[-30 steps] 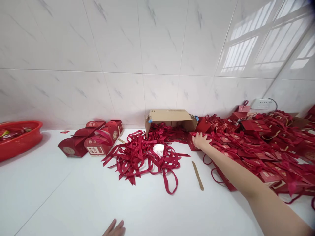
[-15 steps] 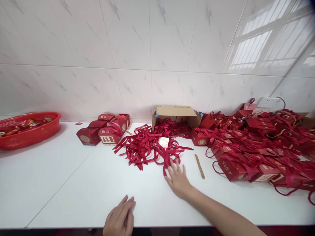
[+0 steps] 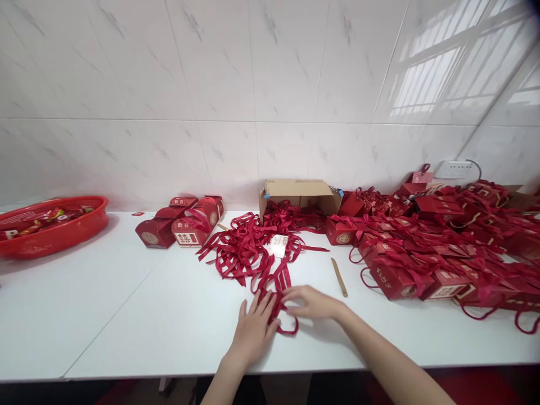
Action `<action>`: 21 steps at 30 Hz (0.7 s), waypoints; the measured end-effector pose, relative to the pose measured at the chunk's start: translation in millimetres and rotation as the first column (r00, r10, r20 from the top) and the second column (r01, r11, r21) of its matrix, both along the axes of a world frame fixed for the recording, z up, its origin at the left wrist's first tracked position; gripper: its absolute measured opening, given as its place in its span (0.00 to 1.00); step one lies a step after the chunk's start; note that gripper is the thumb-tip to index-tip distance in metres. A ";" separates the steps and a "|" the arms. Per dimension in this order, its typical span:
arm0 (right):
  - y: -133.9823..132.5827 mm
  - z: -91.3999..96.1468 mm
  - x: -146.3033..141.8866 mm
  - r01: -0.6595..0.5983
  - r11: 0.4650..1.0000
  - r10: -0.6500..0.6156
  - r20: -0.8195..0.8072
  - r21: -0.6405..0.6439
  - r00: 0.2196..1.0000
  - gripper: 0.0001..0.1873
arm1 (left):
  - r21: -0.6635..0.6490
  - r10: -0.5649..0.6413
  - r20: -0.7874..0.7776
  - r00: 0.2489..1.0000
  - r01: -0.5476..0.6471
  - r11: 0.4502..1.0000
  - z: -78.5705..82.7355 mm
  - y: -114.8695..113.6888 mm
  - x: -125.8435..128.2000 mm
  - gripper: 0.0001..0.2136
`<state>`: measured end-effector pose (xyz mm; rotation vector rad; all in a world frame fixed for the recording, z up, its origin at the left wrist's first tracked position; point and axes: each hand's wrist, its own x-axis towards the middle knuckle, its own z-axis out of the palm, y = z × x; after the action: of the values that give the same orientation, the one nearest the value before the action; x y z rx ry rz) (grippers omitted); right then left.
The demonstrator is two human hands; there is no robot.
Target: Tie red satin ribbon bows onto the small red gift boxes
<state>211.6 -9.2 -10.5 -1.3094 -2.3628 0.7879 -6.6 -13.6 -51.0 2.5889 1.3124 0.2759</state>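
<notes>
A loose heap of dark red ribbons lies at the middle of the white table, with some strands drawn toward me. My left hand rests flat on these nearer strands, fingers stretched out. Beside it, my right hand bends its fingers and thumb around part of the same ribbon; its exact grip is partly hidden. One ribbon loop curls out below my fingers. A small white printed label lies on the heap. Behind it, an open cardboard box on its side spills more ribbon.
Rows of red gift boxes with ribbon bows crowd the right side. A thin gold strip lies before them. Several red boxes stand left of the heap. A red plastic basin of wrapped sweets is far left. A tiled wall closes the back.
My left hand has moved up and right from the table edge onto the ribbons. My right hand has come nearer to me, pulling strands out of the heap, and its fingers have bent.
</notes>
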 end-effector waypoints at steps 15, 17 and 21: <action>149.5 -14.1 -15.0 0.475 0.860 -0.501 0.137 0.185 0.854 0.38 | -0.037 0.108 0.001 0.994 -0.108 0.993 3.5 -15.4 -14.3 0.25; 144.0 -15.0 -6.9 0.465 0.862 -0.486 0.069 0.202 0.871 0.33 | -0.041 0.104 0.000 0.995 -0.104 0.994 3.6 -15.7 -14.9 0.25; 130.3 -13.4 9.3 0.445 0.877 -0.430 -0.116 0.182 0.895 0.22 | -0.056 0.109 0.009 0.994 -0.108 0.993 0.3 -13.6 -14.3 0.25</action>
<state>220.9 121.1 -23.9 -1.6085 -1.9159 0.4318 -20.9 -27.2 -50.6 2.4715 1.4381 0.2688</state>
